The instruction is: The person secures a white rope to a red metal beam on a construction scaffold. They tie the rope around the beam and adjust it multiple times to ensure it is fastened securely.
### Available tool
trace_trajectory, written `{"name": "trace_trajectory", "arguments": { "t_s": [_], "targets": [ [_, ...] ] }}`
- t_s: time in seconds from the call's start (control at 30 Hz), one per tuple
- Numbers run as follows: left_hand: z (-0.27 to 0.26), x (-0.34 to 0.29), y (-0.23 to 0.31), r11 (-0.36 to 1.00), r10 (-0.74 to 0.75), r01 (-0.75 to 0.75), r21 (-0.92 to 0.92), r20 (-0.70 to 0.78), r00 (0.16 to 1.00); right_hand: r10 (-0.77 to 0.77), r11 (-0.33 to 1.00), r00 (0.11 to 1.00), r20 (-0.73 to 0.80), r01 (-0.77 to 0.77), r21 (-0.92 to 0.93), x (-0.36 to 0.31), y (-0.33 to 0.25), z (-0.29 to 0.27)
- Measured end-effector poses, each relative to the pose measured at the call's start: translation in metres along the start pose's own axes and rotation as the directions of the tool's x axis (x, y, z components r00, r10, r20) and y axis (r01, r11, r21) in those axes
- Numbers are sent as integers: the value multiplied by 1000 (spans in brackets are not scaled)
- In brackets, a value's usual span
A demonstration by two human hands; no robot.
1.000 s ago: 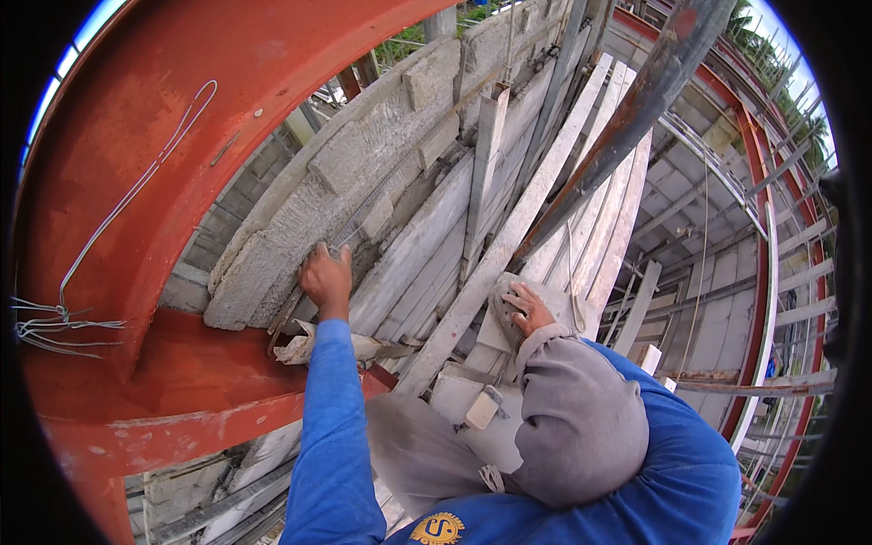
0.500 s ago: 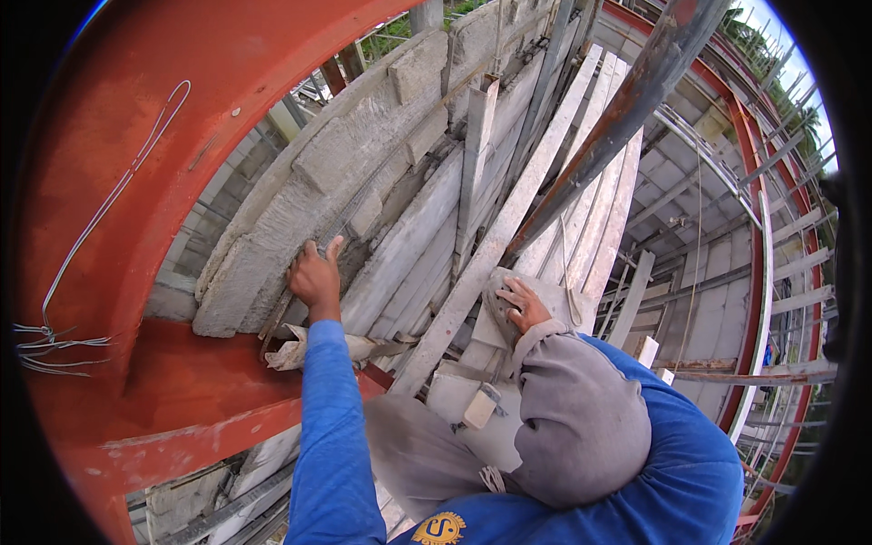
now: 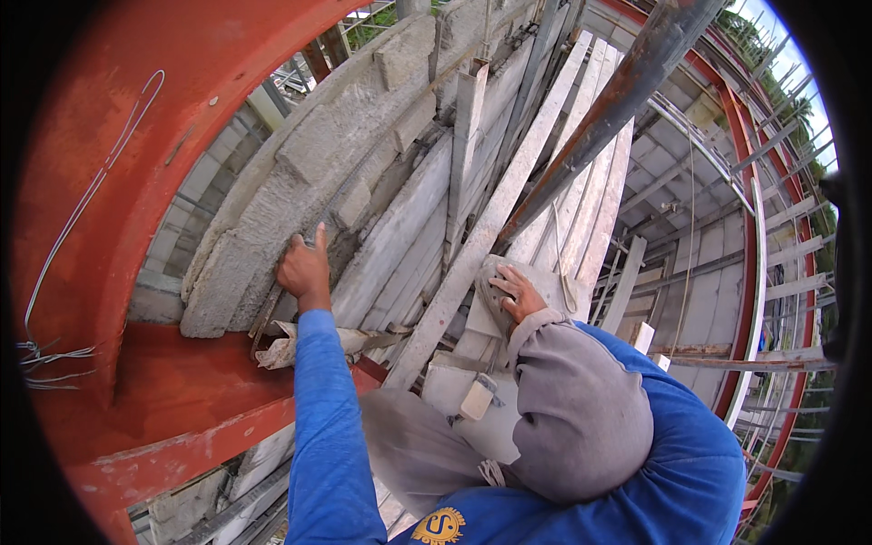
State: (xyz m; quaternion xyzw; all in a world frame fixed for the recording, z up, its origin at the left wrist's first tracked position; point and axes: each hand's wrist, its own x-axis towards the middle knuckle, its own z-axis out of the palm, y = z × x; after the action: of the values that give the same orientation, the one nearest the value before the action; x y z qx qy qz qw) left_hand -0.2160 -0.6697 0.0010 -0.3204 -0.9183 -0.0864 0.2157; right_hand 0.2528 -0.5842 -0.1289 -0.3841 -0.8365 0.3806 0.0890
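Red-painted steel beams (image 3: 136, 182) curve around us on a building site, framing a half-built wall of grey concrete blocks (image 3: 300, 182), with pale wooden scaffold planks (image 3: 490, 218) and a rusty steel pipe (image 3: 609, 109) slanting away to our right. We look down from above at our own arms.

Our left hand (image 3: 304, 268), at the end of a bright blue sleeve (image 3: 322, 418), presses against the rough mortared face of the block wall. Its fingers are curled closed around what seems to be a thin tool handle, with the narrow blade (image 3: 265, 313) running down along the wall; the tool is too hidden for us to name it surely.

Our right hand (image 3: 516, 291), emerging from a grey cloth cuff (image 3: 572, 400), lies open with fingers spread and gripping nothing, resting flat on a grey slab (image 3: 545, 283) set on the planks.

A crumpled cement-stained bag (image 3: 291, 341) lies on the red beam just below our left wrist. Thin wires (image 3: 54, 359) hang at far left.
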Motion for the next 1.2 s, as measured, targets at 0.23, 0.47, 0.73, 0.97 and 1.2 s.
{"name": "trace_trajectory", "arguments": {
  "t_s": [0.23, 0.47, 0.73, 0.97, 1.2],
  "targets": [
    [-3, -4, 0, 1000, -8, 9, 17, -25, 1000, -12, 1000, 1000, -11, 12, -6, -1, -3, -1],
    [3, -4, -1, 998, 58, -57, 6, -76, 995, 0, 998, 1000, 20, 1, -57, 1, 3, -3],
    [1, -4, -2, 998, 59, -60, -13, -60, 996, 30, 999, 999, 26, -30, -16, -1, -3, -5],
    [-4, -4, 0, 999, 48, -48, -15, -7, 999, 71, 996, 996, 50, -69, -49, -3, -4, -5],
    [-8, -3, 4, 999, 39, -39, 6, 22, 999, -18, 999, 1000, 19, 19, -29, -3, 9, -3]
  ]
}}
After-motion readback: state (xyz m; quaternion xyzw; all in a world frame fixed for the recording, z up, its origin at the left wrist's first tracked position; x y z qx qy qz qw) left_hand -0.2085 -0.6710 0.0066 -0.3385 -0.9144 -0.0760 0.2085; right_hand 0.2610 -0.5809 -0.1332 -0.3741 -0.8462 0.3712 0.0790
